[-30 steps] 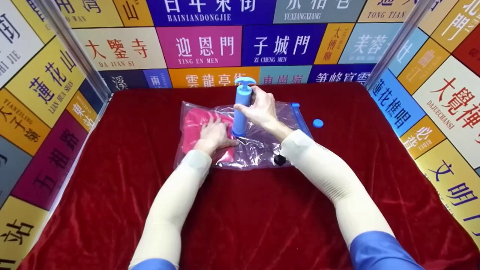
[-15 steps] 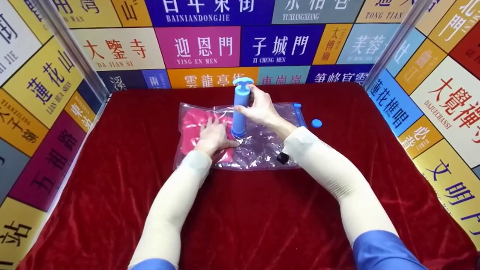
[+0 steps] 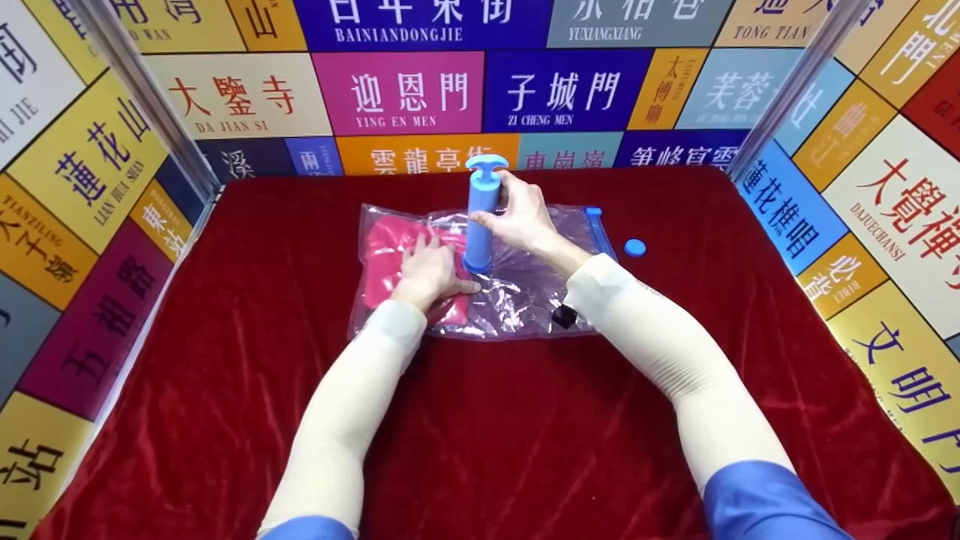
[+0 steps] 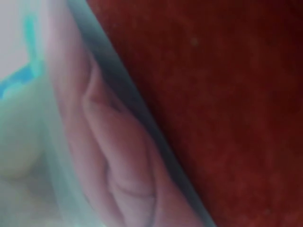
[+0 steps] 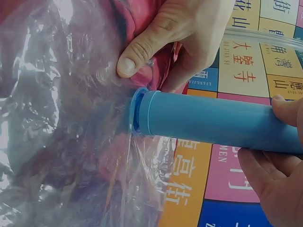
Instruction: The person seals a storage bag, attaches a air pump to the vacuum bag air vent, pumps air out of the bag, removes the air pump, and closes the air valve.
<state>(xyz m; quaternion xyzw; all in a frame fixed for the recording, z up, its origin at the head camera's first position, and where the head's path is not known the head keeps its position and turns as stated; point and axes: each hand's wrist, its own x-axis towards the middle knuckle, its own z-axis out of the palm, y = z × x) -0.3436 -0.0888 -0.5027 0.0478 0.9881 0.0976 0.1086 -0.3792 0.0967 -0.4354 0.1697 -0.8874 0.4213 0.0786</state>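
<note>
A clear vacuum storage bag [image 3: 525,304] lies flat on the red cloth, with folded pink fabric [image 3: 384,259] inside its left half. On that fabric rests my left hand [image 3: 427,274], fingers spread over the plastic and thumb stretched out beside the valve. My right hand [image 3: 523,217] grips the barrel of a blue hand pump [image 3: 480,236] between thumb and fingers. The pump stands upright, its T-shaped handle [image 3: 487,162] at the top. In the right wrist view the pump's lower end meets the blue valve ring [image 5: 138,111], with a narrow gap showing along the rim.
A round blue cap [image 3: 634,247] lies on the red velvet cloth [image 3: 540,435], right of the bag. The bag's blue slider [image 3: 592,211] sits at its far right corner. A small black block [image 3: 564,316] shows beside the right cuff. Printed panels [image 3: 409,90] rise behind and at both sides.
The pump and my right hand have shifted very slightly left, and the right forearm a little to the right. Both hands keep the same hold, and the left hand stays on the bag.
</note>
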